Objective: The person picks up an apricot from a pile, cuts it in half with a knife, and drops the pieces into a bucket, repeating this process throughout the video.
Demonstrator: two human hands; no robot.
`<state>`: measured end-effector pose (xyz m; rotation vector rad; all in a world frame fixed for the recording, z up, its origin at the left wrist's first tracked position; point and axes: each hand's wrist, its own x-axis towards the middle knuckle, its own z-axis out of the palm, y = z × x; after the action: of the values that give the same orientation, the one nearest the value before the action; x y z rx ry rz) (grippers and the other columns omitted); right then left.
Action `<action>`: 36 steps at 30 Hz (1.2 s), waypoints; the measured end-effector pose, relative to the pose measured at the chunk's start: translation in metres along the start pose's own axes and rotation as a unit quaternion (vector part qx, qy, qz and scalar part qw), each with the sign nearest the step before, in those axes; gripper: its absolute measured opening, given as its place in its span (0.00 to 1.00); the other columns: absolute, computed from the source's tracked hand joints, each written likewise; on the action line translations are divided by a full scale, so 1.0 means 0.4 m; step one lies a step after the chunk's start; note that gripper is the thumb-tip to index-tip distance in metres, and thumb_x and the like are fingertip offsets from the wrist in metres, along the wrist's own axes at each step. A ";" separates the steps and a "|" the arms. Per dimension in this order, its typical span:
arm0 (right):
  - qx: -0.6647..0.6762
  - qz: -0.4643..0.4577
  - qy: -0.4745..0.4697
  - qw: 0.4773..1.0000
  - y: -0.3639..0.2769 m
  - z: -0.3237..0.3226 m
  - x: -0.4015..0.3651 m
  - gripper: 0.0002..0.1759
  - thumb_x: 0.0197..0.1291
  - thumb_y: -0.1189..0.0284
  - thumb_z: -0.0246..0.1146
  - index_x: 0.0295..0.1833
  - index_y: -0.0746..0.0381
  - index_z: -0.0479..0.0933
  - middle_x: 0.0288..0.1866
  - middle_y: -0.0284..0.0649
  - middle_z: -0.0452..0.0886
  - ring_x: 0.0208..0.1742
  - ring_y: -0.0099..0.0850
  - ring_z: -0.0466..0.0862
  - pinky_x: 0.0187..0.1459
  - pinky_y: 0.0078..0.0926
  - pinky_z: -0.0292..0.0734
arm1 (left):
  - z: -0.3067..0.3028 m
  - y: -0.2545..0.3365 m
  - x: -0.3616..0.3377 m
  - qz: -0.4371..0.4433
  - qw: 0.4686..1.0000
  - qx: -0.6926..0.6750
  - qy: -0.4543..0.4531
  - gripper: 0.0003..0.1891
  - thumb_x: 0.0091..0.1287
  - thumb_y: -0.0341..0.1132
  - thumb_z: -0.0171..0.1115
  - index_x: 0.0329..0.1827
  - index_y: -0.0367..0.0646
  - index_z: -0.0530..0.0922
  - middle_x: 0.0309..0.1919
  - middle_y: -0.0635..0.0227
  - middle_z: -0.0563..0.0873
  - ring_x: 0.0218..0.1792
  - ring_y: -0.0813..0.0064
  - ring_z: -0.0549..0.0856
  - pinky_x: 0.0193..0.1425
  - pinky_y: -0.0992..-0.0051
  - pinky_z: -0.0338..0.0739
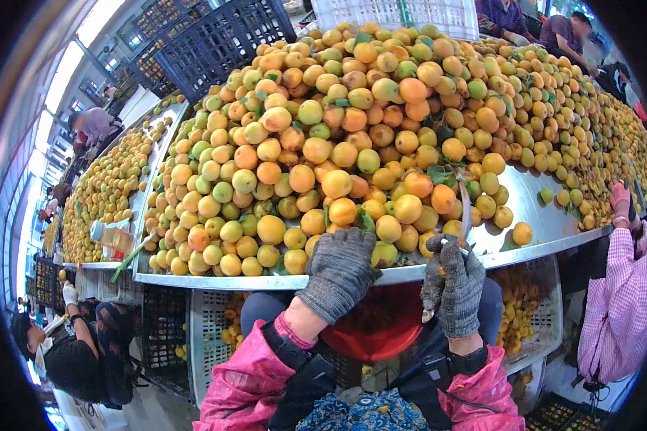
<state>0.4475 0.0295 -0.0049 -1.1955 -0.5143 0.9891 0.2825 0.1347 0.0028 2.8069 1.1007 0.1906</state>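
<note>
Apricots (336, 184), yellow, orange and some green, lie heaped on a metal table (284, 281) in front of me. My left hand (341, 273), in a dark grey knit glove, reaches over the table's near edge. Its fingers stretch forward against the nearest apricots; their tips are partly hidden. My right hand (455, 284), gloved alike, is closed around a knife. The knife's curved blade (466, 212) points up and away, in front of the fruit. Below, between my knees, a red basin (374, 336) is partly covered by my arms.
White crates (203, 337) with apricot pieces stand under the table on both sides. Dark crates (223, 47) and a white crate (410, 13) rise behind the heap. A plastic jug (113, 237) sits on the left table. A co-worker's checked sleeve (618, 302) is at right; other people work around.
</note>
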 end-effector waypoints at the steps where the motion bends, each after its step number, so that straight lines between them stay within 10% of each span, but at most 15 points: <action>1: 0.002 -0.001 0.005 1.000 0.003 -0.004 -0.001 0.18 0.69 0.58 0.57 0.47 0.64 0.76 0.21 0.32 0.75 0.12 0.18 0.69 0.12 0.17 0.63 | 0.006 0.001 0.013 -0.009 1.000 0.006 -0.019 0.28 0.50 0.48 0.70 0.53 0.44 0.76 0.42 0.58 0.80 0.44 0.56 0.79 0.48 0.59 0.72; 7: -0.065 0.035 -0.067 0.995 -0.022 0.015 -0.068 0.22 0.71 0.53 0.52 0.46 0.64 0.74 0.21 0.32 0.76 0.12 0.18 0.70 0.13 0.17 0.64 | 0.019 -0.029 -0.073 -0.159 0.911 -0.365 0.111 0.25 0.65 0.43 0.63 0.60 0.38 0.71 0.50 0.57 0.81 0.50 0.64 0.83 0.49 0.67 0.81; 8: -0.040 0.044 -0.095 0.994 -0.016 0.026 -0.097 0.22 0.71 0.53 0.52 0.46 0.64 0.74 0.21 0.32 0.76 0.12 0.18 0.70 0.12 0.16 0.64 | 0.034 -0.015 -0.095 -0.174 0.798 -0.554 0.163 0.20 0.65 0.37 0.62 0.56 0.37 0.73 0.51 0.54 0.80 0.48 0.59 0.84 0.50 0.65 0.80; 11: -0.067 0.063 -0.132 0.987 0.035 0.066 -0.167 0.19 0.69 0.58 0.57 0.46 0.65 0.75 0.20 0.33 0.76 0.18 0.20 0.75 0.19 0.22 0.69 | 0.030 0.032 -0.163 -0.096 0.854 -0.463 0.215 0.15 0.70 0.34 0.56 0.56 0.38 0.73 0.55 0.50 0.78 0.48 0.56 0.84 0.54 0.64 0.80; 13: -0.193 0.000 -0.140 0.971 0.071 0.076 -0.197 0.17 0.68 0.62 0.59 0.47 0.67 0.75 0.19 0.38 0.76 0.21 0.25 0.79 0.23 0.27 0.71 | 0.024 0.113 -0.182 -0.197 0.466 -0.850 0.150 0.28 0.71 0.51 0.53 0.63 0.38 0.69 0.51 0.54 0.80 0.54 0.56 0.81 0.59 0.60 0.77; 14: -0.231 -0.008 -0.153 0.961 0.078 0.073 -0.210 0.16 0.68 0.63 0.58 0.47 0.68 0.75 0.21 0.43 0.78 0.23 0.31 0.81 0.25 0.31 0.73 | -0.006 0.146 -0.197 -0.176 0.416 -0.886 0.107 0.30 0.71 0.55 0.51 0.62 0.36 0.69 0.51 0.53 0.81 0.53 0.57 0.82 0.60 0.60 0.76; 19: -0.251 -0.026 -0.148 0.956 0.070 0.071 -0.246 0.18 0.68 0.63 0.57 0.52 0.67 0.76 0.25 0.49 0.81 0.28 0.43 0.85 0.28 0.36 0.76 | 0.040 0.175 -0.253 -0.203 0.463 -0.856 0.107 0.33 0.69 0.58 0.51 0.58 0.31 0.71 0.52 0.50 0.81 0.52 0.59 0.82 0.62 0.62 0.75; 36: -0.347 -0.097 -0.142 0.922 0.124 0.041 -0.270 0.21 0.67 0.61 0.56 0.58 0.65 0.73 0.29 0.53 0.82 0.30 0.51 0.84 0.29 0.42 0.76 | 0.059 0.237 -0.257 -0.235 0.367 -0.883 0.171 0.29 0.68 0.53 0.57 0.60 0.36 0.72 0.52 0.59 0.81 0.55 0.63 0.80 0.61 0.65 0.75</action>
<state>0.3623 -0.0513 -0.0290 -1.5884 -1.2676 0.8300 0.2746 -0.0060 -0.0129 0.4107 0.6584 1.0518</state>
